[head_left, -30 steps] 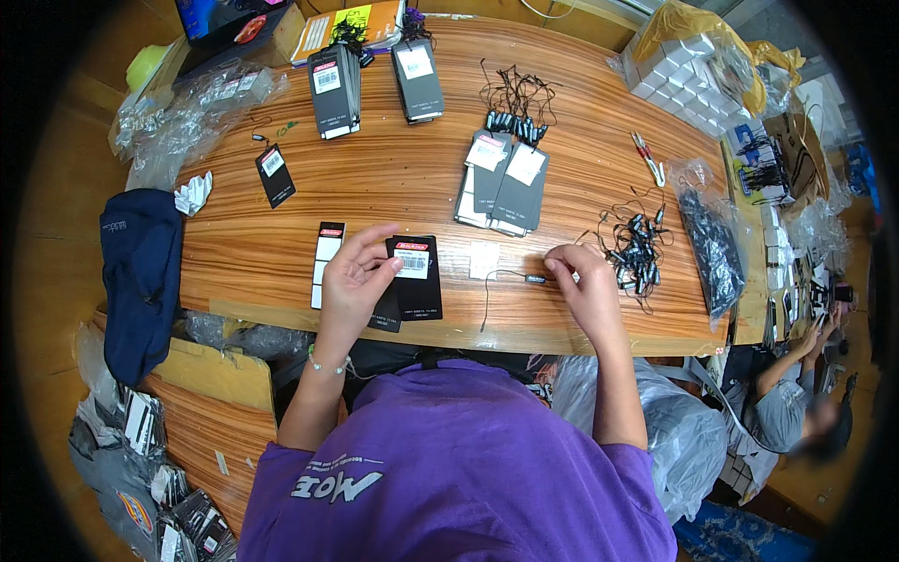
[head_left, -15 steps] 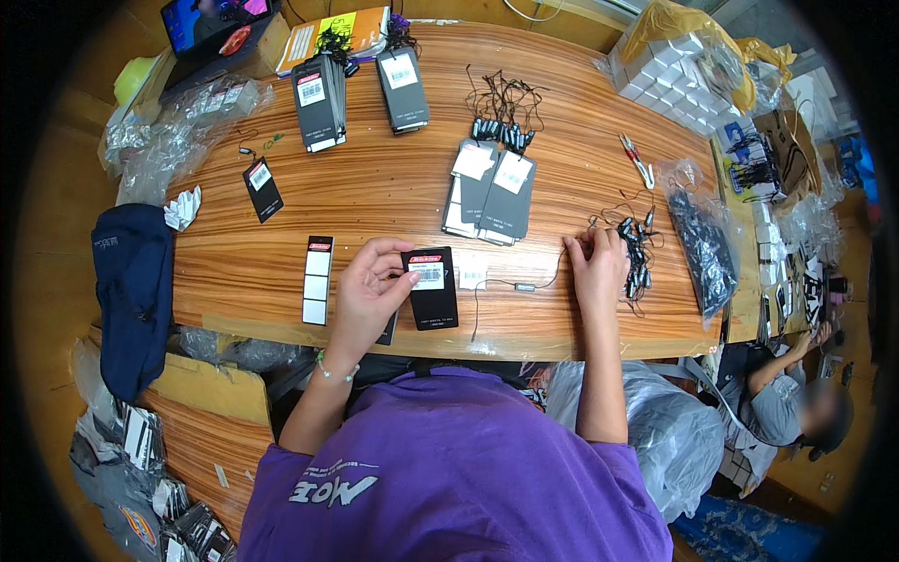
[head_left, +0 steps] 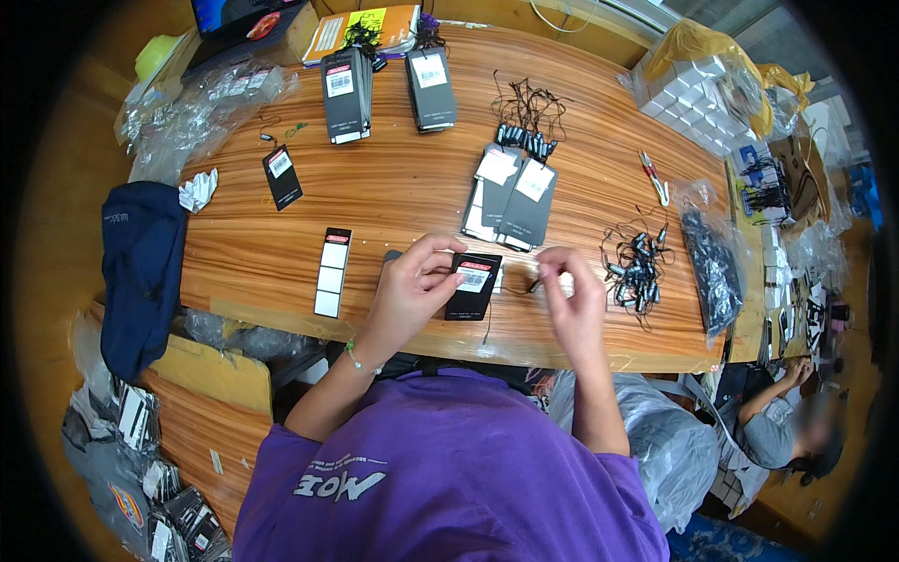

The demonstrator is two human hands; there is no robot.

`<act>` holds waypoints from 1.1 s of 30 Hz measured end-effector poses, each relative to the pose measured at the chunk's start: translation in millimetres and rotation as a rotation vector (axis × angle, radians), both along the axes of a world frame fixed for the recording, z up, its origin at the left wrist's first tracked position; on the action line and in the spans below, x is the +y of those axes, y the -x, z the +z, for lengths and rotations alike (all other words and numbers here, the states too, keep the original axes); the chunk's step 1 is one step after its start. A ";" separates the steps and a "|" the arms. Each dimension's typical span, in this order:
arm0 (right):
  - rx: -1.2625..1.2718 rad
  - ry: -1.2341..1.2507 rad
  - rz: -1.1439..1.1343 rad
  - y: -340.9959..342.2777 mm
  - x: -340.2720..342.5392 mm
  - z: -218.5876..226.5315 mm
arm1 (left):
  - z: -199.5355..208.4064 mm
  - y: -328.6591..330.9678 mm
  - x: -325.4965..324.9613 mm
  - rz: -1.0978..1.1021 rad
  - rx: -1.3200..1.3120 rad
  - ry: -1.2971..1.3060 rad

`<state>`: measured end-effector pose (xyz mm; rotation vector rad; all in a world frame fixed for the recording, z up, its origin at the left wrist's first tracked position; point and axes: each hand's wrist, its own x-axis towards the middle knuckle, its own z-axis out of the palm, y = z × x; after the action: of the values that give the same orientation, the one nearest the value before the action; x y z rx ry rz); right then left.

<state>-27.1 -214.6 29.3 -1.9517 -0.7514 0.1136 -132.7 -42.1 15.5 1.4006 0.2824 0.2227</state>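
My left hand [head_left: 421,281] pinches the upper left part of a black hang tag [head_left: 468,307] bearing a white barcode sticker, close to the table's front edge. To the right of the tag, my right hand [head_left: 573,298] is raised with thumb and forefinger closed on a thin black tag string, which is blurred. The string's small dark fastener [head_left: 535,285] hangs by the fingertips, and a loose end drops below the tag. A white sticker [head_left: 496,278] is partly hidden behind the tag. Another dark tag [head_left: 390,258] is mostly covered by my left hand.
Stacked strung tags [head_left: 346,98] lie at the back, with more tags [head_left: 529,201] ahead. A strip tag [head_left: 332,272] and single tag [head_left: 281,176] lie left. Right are tangled strings [head_left: 637,272], snips [head_left: 654,178], a plastic bag [head_left: 710,272] and white boxes [head_left: 688,98]. Another person sits far right.
My right hand has moved left from beside the tangled strings towards the tag, bringing the string along. My left hand still holds the tag. The whole view has shifted slightly.
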 end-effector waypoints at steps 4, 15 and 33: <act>0.053 -0.088 0.062 22.9 17.4 10.0 | 5.5 -4.1 -5.7 0.010 0.012 0.054; -0.090 -0.151 0.031 26.6 32.0 -2.4 | 1.3 -6.5 -11.9 0.027 -0.043 -0.021; -0.090 -0.284 -0.041 29.3 33.0 -10.9 | 10.7 -6.9 -19.3 -0.019 -0.024 0.039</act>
<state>-56.4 -181.6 18.4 -1.7089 -0.7427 -0.1018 -125.8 -61.4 26.2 1.3605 0.2526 0.2171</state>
